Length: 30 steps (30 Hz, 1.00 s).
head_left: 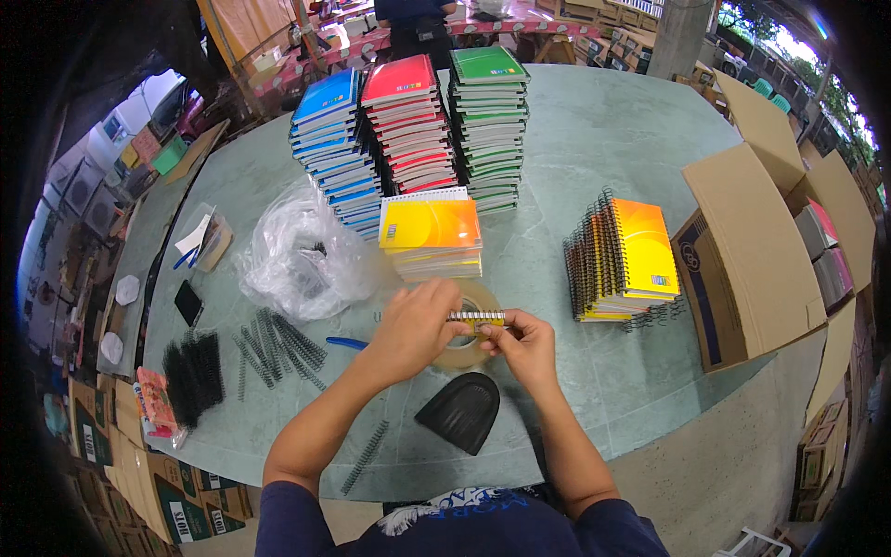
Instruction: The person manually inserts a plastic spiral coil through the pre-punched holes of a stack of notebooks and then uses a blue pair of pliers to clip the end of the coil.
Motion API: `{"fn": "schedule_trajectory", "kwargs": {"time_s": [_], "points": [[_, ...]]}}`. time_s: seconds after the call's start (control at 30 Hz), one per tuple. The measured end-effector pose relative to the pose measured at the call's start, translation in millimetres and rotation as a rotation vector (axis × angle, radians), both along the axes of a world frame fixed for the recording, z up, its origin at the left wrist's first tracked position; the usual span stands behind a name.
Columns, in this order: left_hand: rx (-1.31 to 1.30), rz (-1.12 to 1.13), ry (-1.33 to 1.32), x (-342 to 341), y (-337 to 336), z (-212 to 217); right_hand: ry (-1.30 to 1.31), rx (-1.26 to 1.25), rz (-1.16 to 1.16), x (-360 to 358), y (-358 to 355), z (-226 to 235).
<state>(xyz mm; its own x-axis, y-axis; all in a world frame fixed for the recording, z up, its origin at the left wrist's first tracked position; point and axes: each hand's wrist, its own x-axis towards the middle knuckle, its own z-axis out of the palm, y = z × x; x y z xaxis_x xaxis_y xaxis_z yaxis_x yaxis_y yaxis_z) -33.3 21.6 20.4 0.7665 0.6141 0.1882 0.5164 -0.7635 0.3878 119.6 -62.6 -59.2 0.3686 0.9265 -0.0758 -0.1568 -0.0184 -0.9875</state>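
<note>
My left hand [415, 325] and my right hand [526, 348] both close on a small yellow notebook [483, 325], held on edge with its punched side up. My left fingers are at the spine's left part; my right thumb and fingers pinch its right end. A thin dark coil end [378, 317] shows left of my left hand. Behind and below the notebook lies a roll of clear tape [479, 295]. A blue handle [347, 343] shows by my left wrist. Nearer me lie a black rounded piece [459, 412] and a loose spiral coil [365, 457].
Blue [327, 97], red [401, 84] and green [489, 67] notebook stacks rise at the back. Yellow unbound notebooks [432, 227] stand before them, coil-bound ones [645, 246] right. Left are a plastic bag [302, 251], loose coils [274, 348] and a phone [188, 302]. An open carton [752, 260] stands right.
</note>
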Motion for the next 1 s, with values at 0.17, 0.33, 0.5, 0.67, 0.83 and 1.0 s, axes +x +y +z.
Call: {"fn": "schedule_trajectory", "kwargs": {"time_s": [0.17,0.33,0.5,0.67,0.83,1.0], "points": [[0.031,-0.171,-0.195,19,-1,-12,-0.012,0.045,-0.039,-2,1,-5],[0.035,-0.246,-0.213,30,-3,-20,-0.196,0.067,-0.046,2,0,-15],[0.025,-0.276,-0.282,36,-6,-15,-0.148,0.077,-0.052,-1,-4,-2],[-0.042,-0.232,-0.322,31,-10,-13,-0.301,0.19,-0.109,-6,-3,-17],[-0.046,-0.252,-0.33,24,-8,-12,-0.283,0.193,-0.103,-6,-3,-3],[-0.059,-0.261,-0.326,12,-10,-19,-0.241,0.186,-0.071,-14,-7,6]]}}
